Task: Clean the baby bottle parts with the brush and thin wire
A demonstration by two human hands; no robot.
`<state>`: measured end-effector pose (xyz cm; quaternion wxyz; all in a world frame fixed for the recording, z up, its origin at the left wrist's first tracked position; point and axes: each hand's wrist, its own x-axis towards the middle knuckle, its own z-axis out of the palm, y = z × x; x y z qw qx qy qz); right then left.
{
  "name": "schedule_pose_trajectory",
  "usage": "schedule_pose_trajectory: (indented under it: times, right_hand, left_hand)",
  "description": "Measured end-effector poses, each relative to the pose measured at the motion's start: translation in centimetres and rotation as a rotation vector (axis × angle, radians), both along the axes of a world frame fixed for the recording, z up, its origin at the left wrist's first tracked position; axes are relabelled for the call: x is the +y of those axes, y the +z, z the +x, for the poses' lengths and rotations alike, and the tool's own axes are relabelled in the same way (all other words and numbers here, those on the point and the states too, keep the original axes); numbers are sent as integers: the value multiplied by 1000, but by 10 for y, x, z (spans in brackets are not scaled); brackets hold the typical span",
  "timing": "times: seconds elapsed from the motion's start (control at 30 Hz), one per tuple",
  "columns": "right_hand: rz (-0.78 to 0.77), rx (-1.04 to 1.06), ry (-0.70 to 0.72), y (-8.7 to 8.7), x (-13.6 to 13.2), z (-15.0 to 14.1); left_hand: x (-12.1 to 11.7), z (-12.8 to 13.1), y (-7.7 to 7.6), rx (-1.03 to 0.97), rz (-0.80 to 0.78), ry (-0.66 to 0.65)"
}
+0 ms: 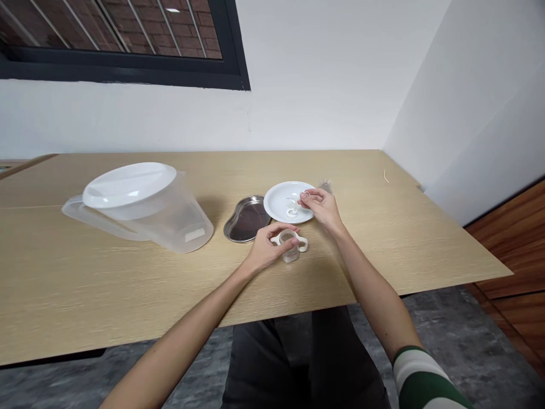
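My left hand (272,244) is closed around a small clear cup (290,253) with a white rim piece and white loop handles, upright near the front of the table. Over the right side of a white plate (275,203), my right hand (321,207) has its fingertips pinched together. What they hold, if anything, is too small to make out. A white ring-shaped piece (292,213) lies on the plate, with other small white or clear bits beside it. Just behind my right hand shows a greyish tuft (326,185), partly hidden.
A kidney-shaped metal tray (247,218) sits left of the plate, touching or nearly touching it. Farther left is a large translucent pitcher (149,210) with a white lid. A thin pale strip (385,176) lies at the back right of the wooden table (128,295).
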<state>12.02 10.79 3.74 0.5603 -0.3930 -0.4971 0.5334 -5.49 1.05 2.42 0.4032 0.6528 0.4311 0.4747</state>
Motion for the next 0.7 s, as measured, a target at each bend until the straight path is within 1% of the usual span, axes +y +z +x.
schedule_pose_trajectory:
  times: [0.1, 0.2, 0.27, 0.4, 0.47, 0.6, 0.7]
  right_hand:
    - [0, -61, 2, -3, 2, 1]
    - [11, -175, -25, -7, 6, 1]
    - [45, -289, -78, -10, 7, 2]
    - [142, -557, -232, -10, 6, 5]
    - [175, -638, -272, -8, 5, 7]
    - [188, -668, -317, -7, 5, 7]
    - [203, -605, -381, -7, 5, 7]
  left_hand:
    - [1, 0, -1, 9, 8, -1]
    - [1, -1, -2, 8, 11, 2]
    - [1, -1, -2, 8, 12, 3]
    - [1, 0, -1, 10, 20, -2]
    - [0, 0, 0, 9, 23, -3]
    - [0, 0, 2, 17, 27, 0]
    - [-1, 0, 3, 38, 27, 5]
